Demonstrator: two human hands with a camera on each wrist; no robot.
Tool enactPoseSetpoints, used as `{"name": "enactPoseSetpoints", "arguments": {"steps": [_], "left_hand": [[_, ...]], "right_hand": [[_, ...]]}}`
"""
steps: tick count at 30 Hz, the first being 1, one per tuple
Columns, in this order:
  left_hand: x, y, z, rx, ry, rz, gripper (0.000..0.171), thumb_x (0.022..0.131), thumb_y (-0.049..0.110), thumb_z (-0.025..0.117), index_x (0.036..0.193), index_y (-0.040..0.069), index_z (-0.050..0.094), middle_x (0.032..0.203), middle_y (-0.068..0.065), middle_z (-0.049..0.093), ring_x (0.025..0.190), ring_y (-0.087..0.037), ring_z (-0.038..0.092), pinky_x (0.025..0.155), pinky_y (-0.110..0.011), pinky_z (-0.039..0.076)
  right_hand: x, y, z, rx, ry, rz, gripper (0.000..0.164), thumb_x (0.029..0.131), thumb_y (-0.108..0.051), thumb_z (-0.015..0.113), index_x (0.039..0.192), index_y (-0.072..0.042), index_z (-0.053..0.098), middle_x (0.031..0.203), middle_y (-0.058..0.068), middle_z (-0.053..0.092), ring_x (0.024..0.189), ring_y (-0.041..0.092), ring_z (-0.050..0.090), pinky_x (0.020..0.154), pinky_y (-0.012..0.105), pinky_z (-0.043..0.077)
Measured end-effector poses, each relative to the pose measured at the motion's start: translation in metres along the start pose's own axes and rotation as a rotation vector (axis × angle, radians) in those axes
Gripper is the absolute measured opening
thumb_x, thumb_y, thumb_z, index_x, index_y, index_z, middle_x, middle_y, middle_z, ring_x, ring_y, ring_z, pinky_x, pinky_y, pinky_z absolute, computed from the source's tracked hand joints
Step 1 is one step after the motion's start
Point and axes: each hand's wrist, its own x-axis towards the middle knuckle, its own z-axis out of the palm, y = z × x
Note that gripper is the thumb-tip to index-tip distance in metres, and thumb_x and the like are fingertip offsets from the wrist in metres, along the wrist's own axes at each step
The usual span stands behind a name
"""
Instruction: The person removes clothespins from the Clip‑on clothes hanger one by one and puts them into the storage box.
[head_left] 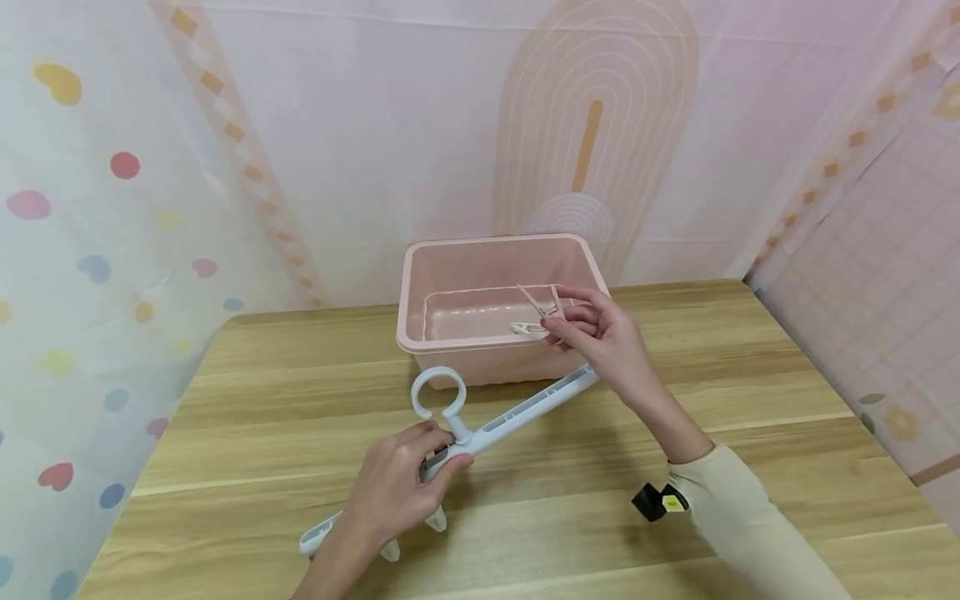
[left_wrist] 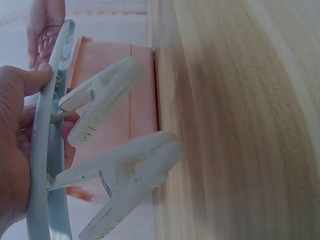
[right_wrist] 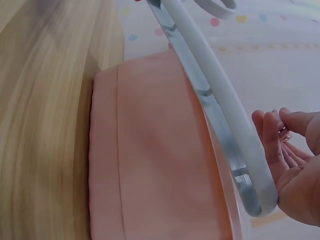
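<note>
Left hand (head_left: 397, 479) grips the pale-blue hanger (head_left: 525, 412); right hand (head_left: 609, 340) pinches a pink clip (head_left: 557, 305)

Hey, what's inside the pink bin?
Inside the bin, one white clip shows near the front. The right hand and front wall hide part of the interior; what's there can't be seen.

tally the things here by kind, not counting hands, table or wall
Pale blue plastic hanger: 1
Pink rectangular plastic basin: 1
Pale plastic spring clips: 4 in view (2 attached to the hanger, 1 in the right hand, 1 near that hand)
Total: 6
</note>
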Motion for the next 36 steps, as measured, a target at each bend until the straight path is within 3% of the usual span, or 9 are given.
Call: {"name": "enactPoseSetpoints", "arguments": {"steps": [7,10,16,20,25,28,36], "left_hand": [[0.001,0.000,0.003,0.013,-0.010,-0.010,0.017,0.081,0.028,0.082,0.084,0.014,0.073,0.073,0.012,0.056,0.058,0.007,0.036,0.049,-0.006,0.026],[0.001,0.001,0.004,0.023,-0.024,-0.016,0.017,0.082,0.028,0.082,0.084,0.014,0.073,0.072,0.012,0.056,0.058,0.006,0.036,0.050,-0.007,0.027],[0.000,0.002,0.004,0.036,-0.038,-0.021,0.017,0.082,0.028,0.081,0.084,0.014,0.073,0.071,0.012,0.054,0.058,0.007,0.034,0.049,-0.008,0.027],[-0.002,0.002,0.005,0.037,-0.038,-0.019,0.017,0.082,0.029,0.081,0.084,0.014,0.073,0.070,0.012,0.054,0.058,0.008,0.034,0.050,-0.007,0.027],[-0.004,0.003,0.008,0.030,-0.039,-0.016,0.016,0.082,0.029,0.081,0.083,0.015,0.073,0.070,0.013,0.053,0.058,0.008,0.034,0.049,-0.006,0.026],[-0.004,0.004,0.009,0.030,-0.038,-0.017,0.017,0.082,0.030,0.081,0.083,0.016,0.072,0.070,0.013,0.053,0.058,0.008,0.034,0.050,-0.006,0.025],[-0.006,0.006,0.010,0.029,-0.044,-0.016,0.016,0.081,0.028,0.082,0.083,0.015,0.073,0.070,0.012,0.055,0.058,0.008,0.034,0.050,-0.006,0.025]], "right_hand": [[0.014,0.002,0.000,-0.111,-0.004,-0.014,0.045,0.095,-0.009,0.069,0.136,-0.001,0.054,0.108,0.025,0.072,0.078,0.008,0.075,0.075,0.030,0.062],[0.020,0.004,0.001,-0.128,-0.010,0.008,0.045,0.095,-0.009,0.069,0.136,0.001,0.053,0.112,0.029,0.071,0.077,0.008,0.074,0.073,0.027,0.062],[0.035,0.007,0.003,-0.182,-0.005,0.073,0.047,0.094,-0.014,0.070,0.137,-0.001,0.053,0.115,0.025,0.071,0.071,0.009,0.072,0.068,0.025,0.062],[0.045,0.007,0.005,-0.371,0.016,0.053,0.047,0.093,-0.022,0.073,0.134,-0.005,0.057,0.111,0.019,0.075,0.075,0.017,0.070,0.063,0.022,0.057],[0.057,0.008,0.009,-0.559,0.040,0.020,0.046,0.092,-0.030,0.073,0.129,-0.006,0.062,0.102,0.014,0.077,0.087,0.024,0.071,0.069,0.021,0.050],[0.062,0.010,0.010,-0.593,0.044,0.028,0.047,0.092,-0.032,0.073,0.128,-0.004,0.063,0.096,0.014,0.076,0.084,0.024,0.070,0.069,0.024,0.048],[0.069,0.014,0.010,-0.557,0.048,0.058,0.049,0.092,-0.026,0.072,0.130,0.002,0.058,0.084,0.015,0.072,0.070,0.014,0.058,0.063,0.022,0.044]]}}
